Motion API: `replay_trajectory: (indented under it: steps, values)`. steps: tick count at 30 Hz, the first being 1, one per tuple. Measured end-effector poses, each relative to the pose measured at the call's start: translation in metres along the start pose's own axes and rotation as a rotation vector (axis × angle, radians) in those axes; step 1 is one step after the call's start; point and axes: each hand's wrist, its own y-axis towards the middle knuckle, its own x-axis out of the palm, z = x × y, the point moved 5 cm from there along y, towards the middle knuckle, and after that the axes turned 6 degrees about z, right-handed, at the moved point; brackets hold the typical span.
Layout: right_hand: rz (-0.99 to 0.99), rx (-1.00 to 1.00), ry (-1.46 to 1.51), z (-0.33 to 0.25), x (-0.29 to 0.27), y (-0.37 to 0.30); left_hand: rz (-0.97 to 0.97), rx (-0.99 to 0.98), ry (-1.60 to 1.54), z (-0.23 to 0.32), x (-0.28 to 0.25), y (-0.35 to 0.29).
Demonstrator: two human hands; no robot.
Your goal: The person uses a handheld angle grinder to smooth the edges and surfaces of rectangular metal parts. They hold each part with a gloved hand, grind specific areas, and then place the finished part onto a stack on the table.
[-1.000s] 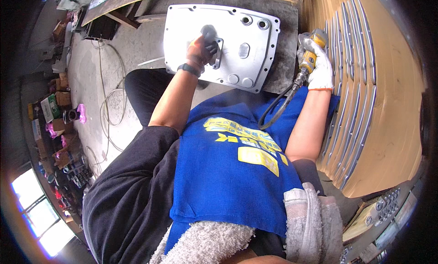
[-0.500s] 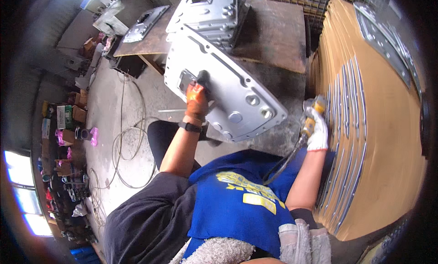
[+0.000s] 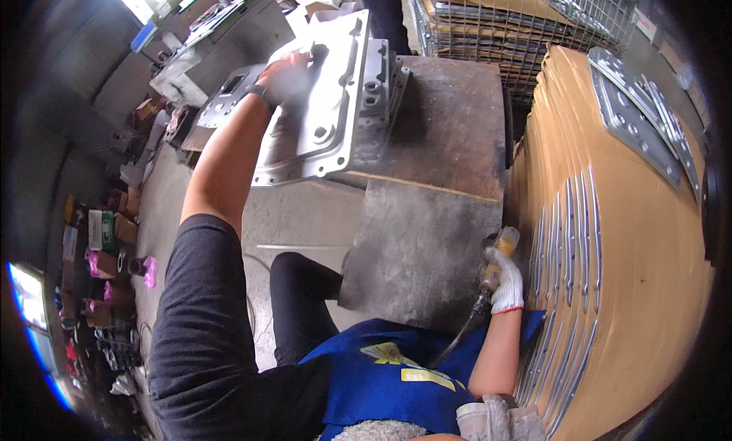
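My left hand [image 3: 287,76], blurred and in an orange glove, grips a silver stamped metal panel [image 3: 319,133] with holes along its rim. The arm is stretched far forward, and the panel hangs tilted in front of a stack of similar panels [image 3: 378,90] on the brown table [image 3: 457,120]. Part of that stack is hidden behind the panel. In a white knit glove, my right hand [image 3: 506,287] is closed round a yellow hand-held power tool [image 3: 506,241] with a hose or cord trailing back toward my apron. The tool is held over the right edge of a lower grey work surface [image 3: 415,250].
On my right stand tall cardboard sheets [image 3: 648,288] with metal panel edges between them, and loose metal plates [image 3: 633,117] on top. A wire cage [image 3: 518,29] holds more layered sheets behind. Another panel [image 3: 225,98] lies at the table's left. Boxes [image 3: 99,231] line the left wall.
My left hand has carried the panel forward and left, from above the lower work surface to the stack. The right hand with the tool sits slightly lower in view; the head view has shifted.
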Motion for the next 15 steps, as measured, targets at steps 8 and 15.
replay_trajectory:
  steps: [8, 15]
  values:
    - [0.072, 0.020, 0.092, -0.008, -0.014, 0.011, 0.090, -0.395, 0.625, 0.128, 0.017, 0.067]
    - [-0.034, 0.076, 0.142, 0.000, -0.011, 0.024, 0.171, -0.025, 0.206, 0.105, 0.031, 0.004]
